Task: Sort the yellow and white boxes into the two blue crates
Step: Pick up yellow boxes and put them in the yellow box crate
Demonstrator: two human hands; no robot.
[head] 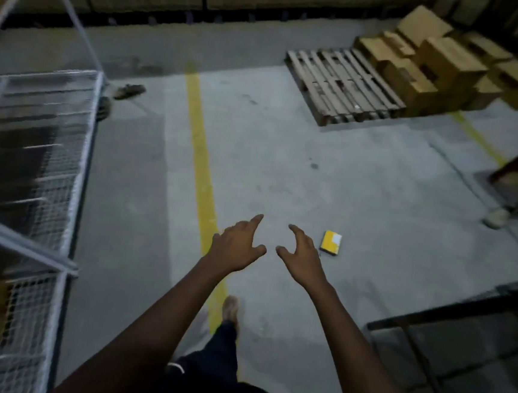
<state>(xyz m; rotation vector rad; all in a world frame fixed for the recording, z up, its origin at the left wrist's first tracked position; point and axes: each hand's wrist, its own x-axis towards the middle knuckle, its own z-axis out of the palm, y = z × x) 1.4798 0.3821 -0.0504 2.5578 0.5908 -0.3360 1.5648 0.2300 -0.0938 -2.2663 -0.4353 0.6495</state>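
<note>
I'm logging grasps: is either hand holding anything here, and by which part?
Nothing. The left hand and right hand are open and empty; the yellow box lies untouched on the floor.

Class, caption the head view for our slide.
Empty left hand and right hand hover near a yellow box on the floor.

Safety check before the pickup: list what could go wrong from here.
1. The small yellow cardboard box lies flat on the grey concrete floor, a little ahead of the stepping foot; it could be kicked or trodden on.
2. The dark metal frame stands close beside the right arm; bending down for the box might knock against it.
</note>
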